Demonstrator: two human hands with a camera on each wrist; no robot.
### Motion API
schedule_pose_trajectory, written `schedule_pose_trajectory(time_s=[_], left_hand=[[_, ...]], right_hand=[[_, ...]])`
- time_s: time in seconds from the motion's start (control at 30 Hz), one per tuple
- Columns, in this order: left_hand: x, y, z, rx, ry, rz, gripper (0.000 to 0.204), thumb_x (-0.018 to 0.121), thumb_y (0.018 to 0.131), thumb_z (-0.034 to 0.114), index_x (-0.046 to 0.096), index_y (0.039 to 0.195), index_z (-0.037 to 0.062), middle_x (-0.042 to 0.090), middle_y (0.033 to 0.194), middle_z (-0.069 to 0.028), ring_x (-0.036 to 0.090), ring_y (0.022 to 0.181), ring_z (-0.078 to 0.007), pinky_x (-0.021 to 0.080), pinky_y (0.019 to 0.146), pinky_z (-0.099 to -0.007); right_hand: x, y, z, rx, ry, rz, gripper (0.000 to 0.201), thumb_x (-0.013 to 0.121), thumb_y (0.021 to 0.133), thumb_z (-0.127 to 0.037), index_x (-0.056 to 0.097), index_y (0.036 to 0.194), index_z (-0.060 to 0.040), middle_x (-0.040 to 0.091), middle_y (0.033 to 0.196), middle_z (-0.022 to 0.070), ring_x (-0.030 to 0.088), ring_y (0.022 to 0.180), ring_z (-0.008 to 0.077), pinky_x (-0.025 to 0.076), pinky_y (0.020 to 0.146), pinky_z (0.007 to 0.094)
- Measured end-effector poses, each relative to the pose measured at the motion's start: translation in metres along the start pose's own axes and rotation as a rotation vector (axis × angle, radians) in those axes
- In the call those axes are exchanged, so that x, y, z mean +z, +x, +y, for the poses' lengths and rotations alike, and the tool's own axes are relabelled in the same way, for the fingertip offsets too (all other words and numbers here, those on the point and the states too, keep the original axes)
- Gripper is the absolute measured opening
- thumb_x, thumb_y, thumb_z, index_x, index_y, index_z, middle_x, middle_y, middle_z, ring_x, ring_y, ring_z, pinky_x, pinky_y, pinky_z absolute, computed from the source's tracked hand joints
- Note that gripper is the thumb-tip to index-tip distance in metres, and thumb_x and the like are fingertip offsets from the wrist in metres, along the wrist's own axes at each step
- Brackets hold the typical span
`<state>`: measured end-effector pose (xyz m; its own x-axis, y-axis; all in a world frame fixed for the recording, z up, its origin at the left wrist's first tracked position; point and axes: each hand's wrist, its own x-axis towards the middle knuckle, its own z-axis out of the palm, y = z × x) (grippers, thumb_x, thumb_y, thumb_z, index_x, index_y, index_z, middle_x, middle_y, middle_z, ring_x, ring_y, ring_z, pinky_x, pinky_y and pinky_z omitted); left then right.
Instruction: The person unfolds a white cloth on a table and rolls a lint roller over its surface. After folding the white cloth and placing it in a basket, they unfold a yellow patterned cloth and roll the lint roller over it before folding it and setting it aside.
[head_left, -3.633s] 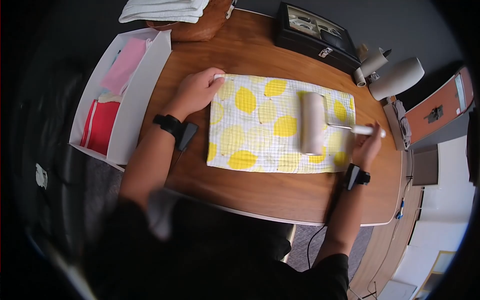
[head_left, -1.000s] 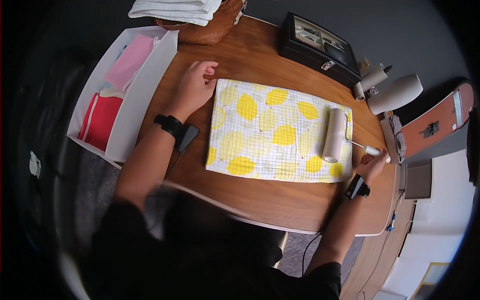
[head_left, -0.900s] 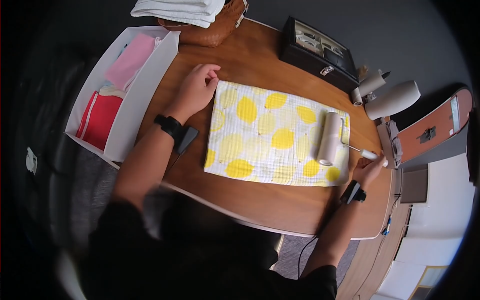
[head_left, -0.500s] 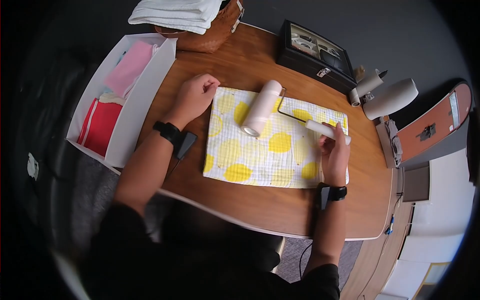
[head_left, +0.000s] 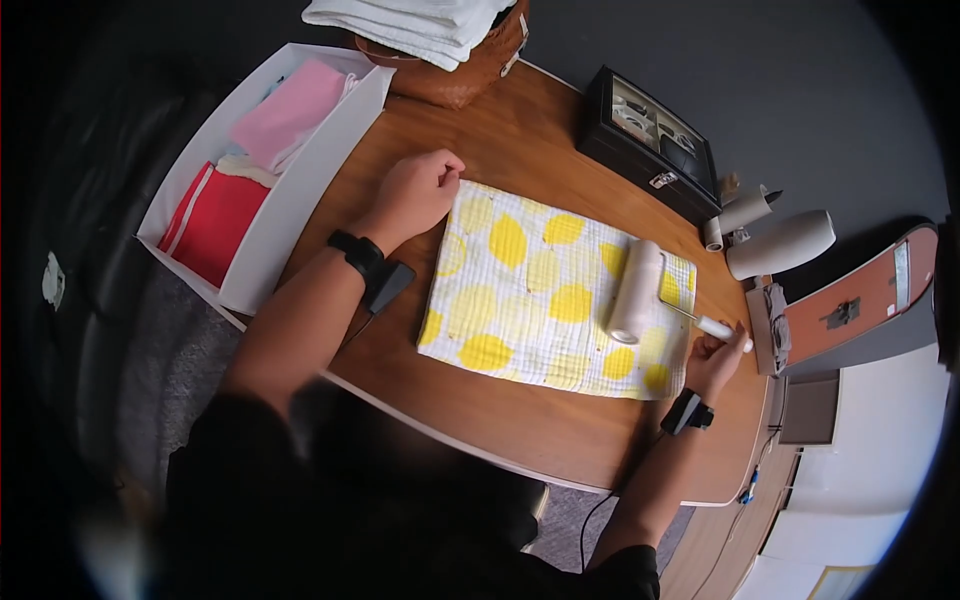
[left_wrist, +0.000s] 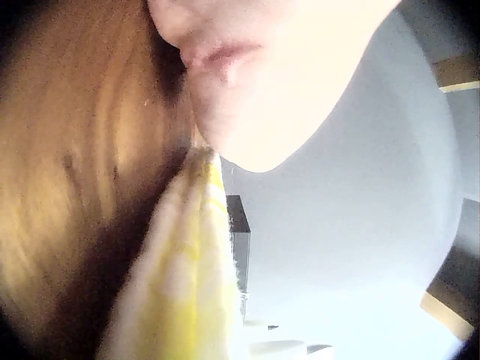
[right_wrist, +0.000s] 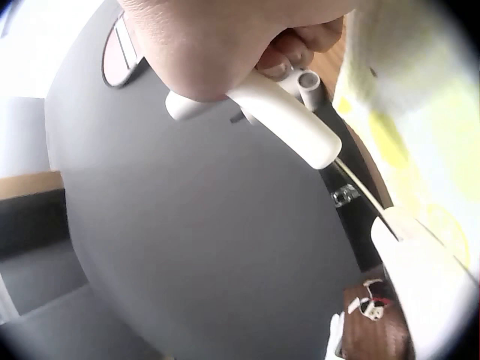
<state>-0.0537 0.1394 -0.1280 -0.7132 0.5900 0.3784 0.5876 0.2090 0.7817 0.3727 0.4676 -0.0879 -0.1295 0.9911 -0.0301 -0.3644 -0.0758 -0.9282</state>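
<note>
A folded white cloth with yellow lemons lies flat on the wooden table. At its far left corner, my left hand has its fingers curled in; the left wrist view shows the cloth's corner running up to the thumb and fingertip, pinched there. My right hand grips the white handle of a lint roller. The pale roll sits on the right part of the cloth, slanted, joined to the handle by a thin bent wire. Both wrists wear black bands.
To the left stands a white box with folded pink and red fabric. A brown bag with white towels is behind. A black glass-lidded case and a white vase-like object line the back.
The lint roller went from the cloth's right side to its upper left, then back right. My left hand left the corner by a second ago, its fingers loosened, and has curled in at it again.
</note>
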Motion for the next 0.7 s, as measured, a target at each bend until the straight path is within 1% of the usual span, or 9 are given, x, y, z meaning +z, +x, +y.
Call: schedule_pose_trajectory(time_s=[0.13, 0.2, 0.27, 0.37, 0.47, 0.57, 0.6, 0.67, 0.7], left_hand=[[-0.003, 0.001, 0.002, -0.074, -0.117, -0.023, 0.019, 0.063, 0.097, 0.007, 0.072, 0.114, 0.0033, 0.073, 0.086, -0.0124, 0.071, 0.079, -0.0262, 0.055, 0.073, -0.0397], [-0.003, 0.004, -0.002, -0.071, -0.164, -0.024, 0.021, 0.060, 0.097, 0.006, 0.072, 0.114, 0.0034, 0.068, 0.081, -0.0080, 0.065, 0.074, -0.0205, 0.053, 0.071, -0.0362], [-0.005, 0.006, -0.006, -0.077, -0.216, -0.025, 0.022, 0.058, 0.098, 0.004, 0.072, 0.115, 0.0035, 0.064, 0.078, -0.0044, 0.061, 0.071, -0.0160, 0.050, 0.068, -0.0337], [-0.009, 0.007, -0.008, -0.098, -0.283, -0.038, 0.024, 0.055, 0.098, 0.003, 0.072, 0.115, 0.0035, 0.059, 0.077, -0.0011, 0.055, 0.069, -0.0122, 0.047, 0.066, -0.0317], [-0.010, 0.009, -0.007, -0.106, -0.295, -0.033, 0.024, 0.054, 0.099, 0.003, 0.072, 0.115, 0.0033, 0.057, 0.076, 0.0000, 0.054, 0.069, -0.0112, 0.046, 0.066, -0.0309], [-0.006, 0.005, -0.009, -0.112, -0.289, -0.052, 0.024, 0.054, 0.100, 0.004, 0.072, 0.115, 0.0030, 0.058, 0.076, -0.0004, 0.054, 0.070, -0.0114, 0.047, 0.068, -0.0306], [-0.006, 0.006, -0.012, -0.110, -0.286, -0.065, 0.023, 0.055, 0.100, 0.005, 0.072, 0.114, 0.0028, 0.060, 0.077, -0.0009, 0.056, 0.071, -0.0116, 0.047, 0.068, -0.0305], [-0.001, 0.007, -0.016, -0.099, -0.284, -0.100, 0.021, 0.058, 0.101, 0.009, 0.073, 0.113, 0.0028, 0.063, 0.079, -0.0019, 0.059, 0.072, -0.0120, 0.049, 0.070, -0.0303], [0.002, 0.007, -0.018, -0.091, -0.286, -0.119, 0.020, 0.060, 0.102, 0.012, 0.074, 0.113, 0.0030, 0.065, 0.080, -0.0023, 0.060, 0.073, -0.0122, 0.049, 0.070, -0.0303]], right_hand=[[0.072, -0.032, 0.024, 0.114, -0.140, -0.138, 0.036, 0.058, 0.111, -0.040, 0.064, 0.094, -0.0085, 0.048, 0.064, -0.0033, 0.041, 0.054, 0.0087, 0.030, 0.049, 0.0266], [0.112, -0.054, 0.031, 0.171, -0.178, -0.284, 0.037, 0.056, 0.113, -0.039, 0.066, 0.100, -0.0063, 0.050, 0.065, -0.0019, 0.045, 0.056, 0.0091, 0.034, 0.050, 0.0256], [0.148, -0.076, 0.038, 0.267, -0.173, -0.304, 0.038, 0.054, 0.114, -0.038, 0.069, 0.104, -0.0047, 0.053, 0.067, -0.0009, 0.048, 0.059, 0.0100, 0.035, 0.052, 0.0256], [0.172, -0.089, 0.054, 0.243, -0.307, -0.476, 0.041, 0.054, 0.115, -0.038, 0.071, 0.106, -0.0022, 0.058, 0.070, -0.0001, 0.049, 0.060, 0.0095, 0.037, 0.055, 0.0262], [0.173, -0.084, 0.059, 0.264, -0.328, -0.512, 0.041, 0.054, 0.115, -0.039, 0.071, 0.106, -0.0021, 0.058, 0.068, -0.0005, 0.050, 0.059, 0.0087, 0.036, 0.053, 0.0253], [0.148, -0.053, 0.048, 0.277, -0.159, -0.349, 0.042, 0.056, 0.114, -0.039, 0.073, 0.095, -0.0059, 0.054, 0.063, -0.0035, 0.045, 0.052, 0.0074, 0.032, 0.048, 0.0242], [0.136, -0.038, 0.041, 0.145, -0.196, -0.327, 0.041, 0.056, 0.113, -0.038, 0.073, 0.093, -0.0063, 0.053, 0.063, -0.0040, 0.044, 0.051, 0.0066, 0.030, 0.045, 0.0240], [0.111, -0.009, 0.024, -0.016, -0.097, -0.107, 0.032, 0.059, 0.111, -0.039, 0.067, 0.099, -0.0100, 0.057, 0.070, -0.0014, 0.041, 0.050, 0.0058, 0.028, 0.044, 0.0240], [0.070, 0.033, 0.025, 0.054, -0.033, -0.148, 0.030, 0.060, 0.110, -0.040, 0.062, 0.099, -0.0114, 0.058, 0.073, -0.0002, 0.040, 0.048, 0.0066, 0.027, 0.044, 0.0253]])
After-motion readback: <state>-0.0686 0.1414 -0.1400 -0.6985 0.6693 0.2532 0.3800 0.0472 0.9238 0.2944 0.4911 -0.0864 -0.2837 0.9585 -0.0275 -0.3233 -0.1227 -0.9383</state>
